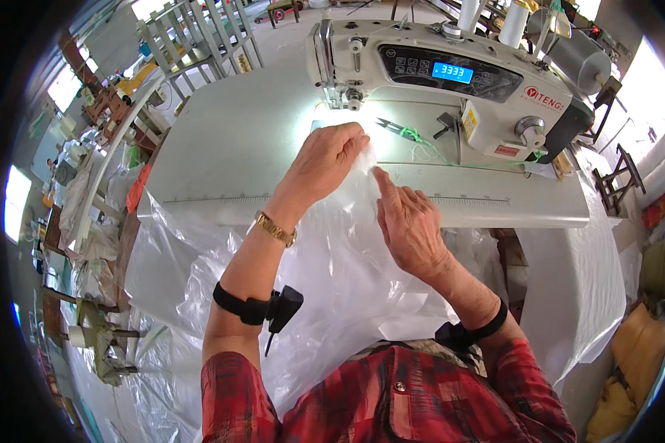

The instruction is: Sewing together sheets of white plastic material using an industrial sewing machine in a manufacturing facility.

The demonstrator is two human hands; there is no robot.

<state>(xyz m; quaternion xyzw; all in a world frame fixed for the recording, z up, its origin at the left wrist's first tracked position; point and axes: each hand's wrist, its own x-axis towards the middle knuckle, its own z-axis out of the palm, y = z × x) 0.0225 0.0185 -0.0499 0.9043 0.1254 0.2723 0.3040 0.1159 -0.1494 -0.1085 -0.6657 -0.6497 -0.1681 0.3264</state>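
A large translucent white plastic sheet (pixel 340 236) drapes over the front of a white sewing machine table (pixel 229 140) and down across my lap. My left hand (pixel 326 162), with a gold watch at its wrist, pinches the sheet's gathered far end just in front of the lit needle area of the sewing machine (pixel 421 63). Close by on the right, my right hand (pixel 408 225) rests at the sheet's edge. Its index finger is stretched forward beside the sheet, while the other fingers are partly bent and their undersides are hidden.
Thread snips (pixel 396 128) with a green cord lie on the table right of the needle. A small black part (pixel 444 124) is beside them. Thread cones (pixel 515 26) stand behind the machine. At the far left is a grey metal rack (pixel 199 44); more white sheeting (pixel 569 273) hangs at right.
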